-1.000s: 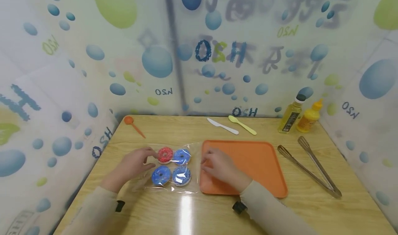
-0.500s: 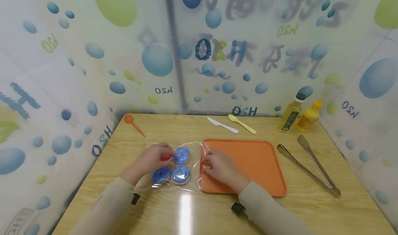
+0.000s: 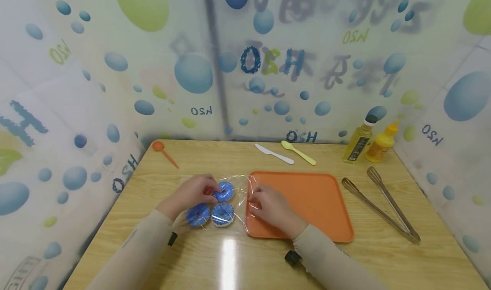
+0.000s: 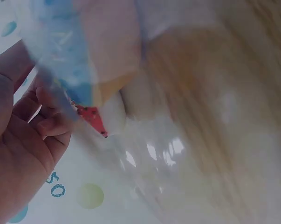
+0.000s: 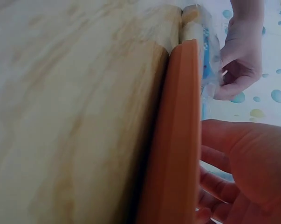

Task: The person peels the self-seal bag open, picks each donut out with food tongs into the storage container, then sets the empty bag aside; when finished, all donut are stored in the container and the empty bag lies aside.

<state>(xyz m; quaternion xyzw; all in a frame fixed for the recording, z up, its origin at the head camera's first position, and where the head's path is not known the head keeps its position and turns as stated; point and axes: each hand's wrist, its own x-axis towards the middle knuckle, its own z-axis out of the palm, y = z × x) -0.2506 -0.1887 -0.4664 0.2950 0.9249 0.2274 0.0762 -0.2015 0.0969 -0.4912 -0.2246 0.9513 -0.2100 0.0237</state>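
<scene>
Clear plastic makes the bag [image 3: 240, 194], and through it one can see the doughnuts in two rows on the wooden table [image 3: 261, 262]. In the nearer row are a plain blue doughnut [image 3: 197, 216] and a sprinkled blue doughnut [image 3: 223, 216]; in the farther row, another blue doughnut [image 3: 227, 191] and, mostly covered, the red doughnut [image 3: 208, 190].

The left hand [image 3: 194, 192] lies over the red one, thumb and fingers bent with a narrow gap, the fingertips at the farther blue one. I cannot tell whether they pinch something or only touch the film (the left wrist view is too blurred for this). The right hand [image 3: 277, 207] has its fingers curled at the right end of the bag, above the left edge of the orange tray [image 3: 310, 202]. Perhaps it steadies the thin film, because such a light bag would slide easily; whether it really grips, I cannot tell. Probably the tray is placed so near in order that the contents need only a short way.

Compared with one second ago, the left hand has come from beside the red doughnut to cover it. The right hand is almost unchanged, and so are the three blue doughnuts.
</scene>
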